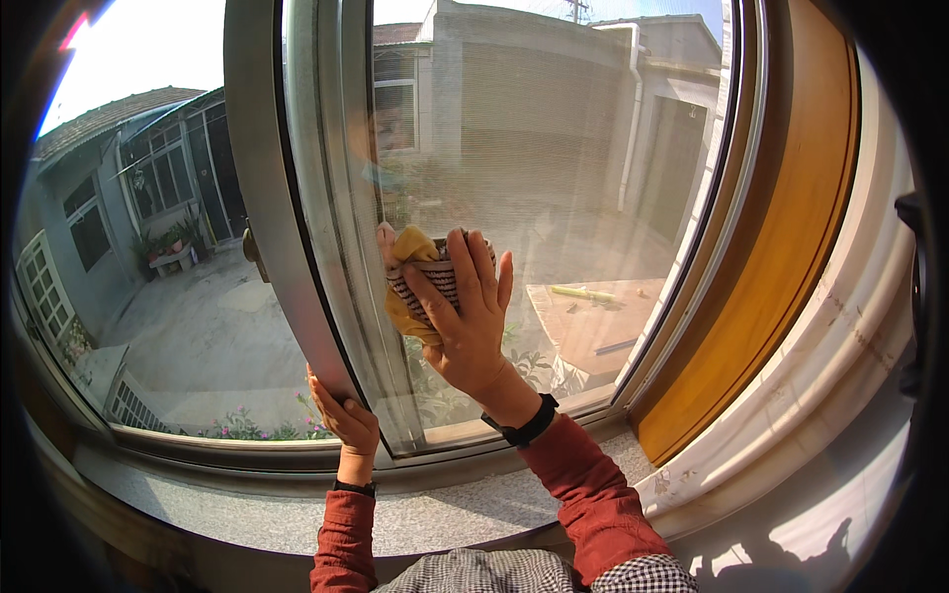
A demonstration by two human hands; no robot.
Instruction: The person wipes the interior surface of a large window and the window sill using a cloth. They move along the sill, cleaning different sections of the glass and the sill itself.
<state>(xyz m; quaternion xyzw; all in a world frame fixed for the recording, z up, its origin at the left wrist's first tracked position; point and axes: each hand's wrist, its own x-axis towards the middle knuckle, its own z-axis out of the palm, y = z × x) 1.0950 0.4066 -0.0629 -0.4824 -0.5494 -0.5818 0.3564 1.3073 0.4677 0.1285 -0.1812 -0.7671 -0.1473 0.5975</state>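
My right hand (467,326) presses a bunched cloth (422,289) against the window pane (549,185). Yellow fabric and a dark-and-light striped part show in the cloth; the palm and fingers cover some of it. The fingers of that hand point upward, and a black band circles the wrist. Lower and to the left, my left hand (345,416) holds the edge of the grey metal sash frame (296,244), thumb on the near face. A handle (253,254) sticks out from the left side of this frame, higher up.
Below the window runs a speckled stone sill (245,515). A wooden window jamb (771,244) and a pale curtain (801,356) stand at the right. Outside are a concrete courtyard (200,333), pink flowers (248,426) and a board (593,322) with several objects on it.
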